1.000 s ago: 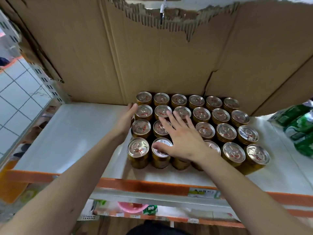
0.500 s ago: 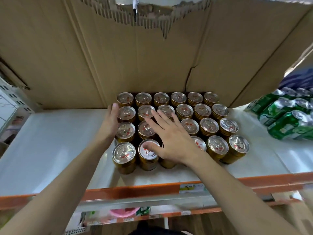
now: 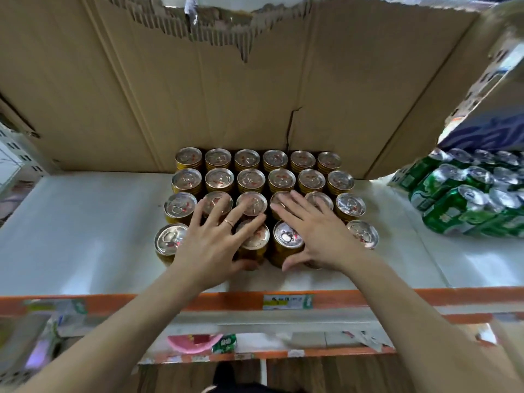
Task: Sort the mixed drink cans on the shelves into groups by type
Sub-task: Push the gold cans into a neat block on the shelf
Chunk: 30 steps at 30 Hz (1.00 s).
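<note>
1. Big torn cardboard sheet (image 3: 198, 95) fills the back of the shelf, ragged along its top edge, with a split running down just above the cans.
2. The white shelf (image 3: 71, 236) stretches wide under everything, with an orange front rail (image 3: 397, 299) carrying a small price label (image 3: 287, 302).
3. Centre stage: the block of gold cans (image 3: 263, 180), silver pull-tab lids up, packed in four rows touching each other, the back row tight against the cardboard.
4. Off to the right, well apart from the gold block, a pack of green cans (image 3: 465, 205) lies on its side, lids facing this way.
5. Left hand (image 3: 209, 245) is over the front left part of the block, fingers spread and straight across the lids of the two front rows, thumb down at the front of a front-row can. Nothing gripped. There's a ring (image 3: 229, 222) on one finger.
6. Right hand (image 3: 317, 236) sits just beside it, fingers straight and fanned over the lids to the right, thumb tucked at the base of a front-row can. No can gripped either.
7. Between the two hands, one front-row can (image 3: 287, 236) shows its lid clearly.
8. Below the shelf, a pink object (image 3: 192, 343) and a small green pack (image 3: 225, 343) sit on the lower level, blurred.
</note>
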Available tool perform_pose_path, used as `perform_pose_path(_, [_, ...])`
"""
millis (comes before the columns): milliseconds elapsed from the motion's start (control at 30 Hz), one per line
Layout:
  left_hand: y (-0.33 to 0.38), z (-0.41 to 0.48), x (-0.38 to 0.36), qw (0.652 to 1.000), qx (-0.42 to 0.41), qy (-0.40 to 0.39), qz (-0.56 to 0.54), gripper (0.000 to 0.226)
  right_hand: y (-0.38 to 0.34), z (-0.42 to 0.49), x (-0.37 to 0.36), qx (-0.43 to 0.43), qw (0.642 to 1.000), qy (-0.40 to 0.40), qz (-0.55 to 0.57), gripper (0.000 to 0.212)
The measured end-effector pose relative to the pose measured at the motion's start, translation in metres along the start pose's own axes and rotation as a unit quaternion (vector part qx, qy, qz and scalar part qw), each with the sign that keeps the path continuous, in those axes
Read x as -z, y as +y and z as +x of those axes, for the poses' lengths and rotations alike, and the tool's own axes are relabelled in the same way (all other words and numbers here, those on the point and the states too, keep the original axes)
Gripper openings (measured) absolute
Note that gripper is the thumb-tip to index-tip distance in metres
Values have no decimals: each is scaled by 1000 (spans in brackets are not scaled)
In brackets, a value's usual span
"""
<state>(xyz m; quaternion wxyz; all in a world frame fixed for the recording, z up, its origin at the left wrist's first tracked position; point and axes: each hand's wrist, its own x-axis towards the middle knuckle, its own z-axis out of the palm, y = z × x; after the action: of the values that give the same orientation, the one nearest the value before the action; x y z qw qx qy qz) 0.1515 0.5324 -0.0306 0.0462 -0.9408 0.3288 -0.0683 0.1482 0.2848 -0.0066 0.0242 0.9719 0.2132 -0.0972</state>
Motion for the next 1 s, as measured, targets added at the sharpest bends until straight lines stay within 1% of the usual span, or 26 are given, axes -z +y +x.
perform_pose_path(67, [3, -1, 3, 1000, 4, 1, 2, 90, 1, -2, -1, 16, 1000, 9, 6, 120])
perform_pose_path(133, [13, 1, 10, 1000, 21, 9, -9, 95, 7, -17, -2, 36, 999, 36, 9, 116])
perform_pose_path(167, [21, 5, 15, 999, 27, 20, -21, 98, 15, -28, -3, 30, 998, 51, 11, 116])
perform_pose_path(233, [44, 17, 24, 998, 19, 40, -33, 101, 39, -54, -2, -19, 998, 56, 6, 118])
perform_pose_path(300, [70, 35, 29, 999, -4, 40, -28, 102, 64, -77, -1, -79, 996, 33, -2, 120])
perform_pose_path(367, [89, 53, 28, 1000, -9, 19, -19, 102, 77, -84, -4, -96, 995, 1, 23, 120])
perform_pose_path(433, [98, 67, 22, 1000, 2, -5, -15, 101, 77, -80, -7, -87, 992, -21, 91, 108])
perform_pose_path(500, [100, 74, 13, 999, 18, -24, -24, 97, 69, -74, -9, -82, 987, -19, 137, 92])
perform_pose_path(567, [98, 75, 8, 999, 17, -25, -19, 93, 64, -70, -13, -88, 986, 10, 139, 84])
perform_pose_path(633, [96, 76, 6, 999, 10, -38, -17, 92, 64, -69, -21, -92, 983, 45, 153, 84])
perform_pose_path(700, [95, 76, 8, 998, 5, -57, -19, 92, 70, -70, -33, -61, 976, 99, 185, 86])
perform_pose_path(733, [95, 74, 12, 998, 0, -50, -27, 91, 74, -72, -38, -38, 966, 132, 219, 87])
perform_pose_path(767, [94, 69, 17, 999, 0, -26, -41, 89, 78, -73, -42, -26, 947, 161, 277, 88])
perform_pose_path(800, [90, 61, 23, 998, 13, 13, -68, 87, 79, -77, -41, -29, 916, 180, 357, 85])
perform_pose_path(833, [85, 51, 28, 991, 39, 68, -111, 83, 81, -80, -38, -41, 870, 191, 452, 80])
perform_pose_path(867, [79, 37, 35, 973, 78, 143, -163, 78, 83, -83, -38, -57, 812, 201, 545, 76])
perform_pose_path(900, [64, 21, 32, 945, 124, 216, -214, 71, 86, -83, -38, -71, 749, 207, 625, 78])
perform_pose_path(933, [48, 4, 29, 907, 180, 274, -265, 63, 90, -81, -42, -88, 697, 202, 682, 86])
perform_pose_path(967, [31, -12, 24, 856, 247, 309, -333, 57, 96, -77, -46, -100, 666, 193, 713, 93])
perform_pose_path(1000, [13, -26, 17, 793, 314, 321, -413, 53, 99, -74, -50, -107, 653, 185, 726, 94])
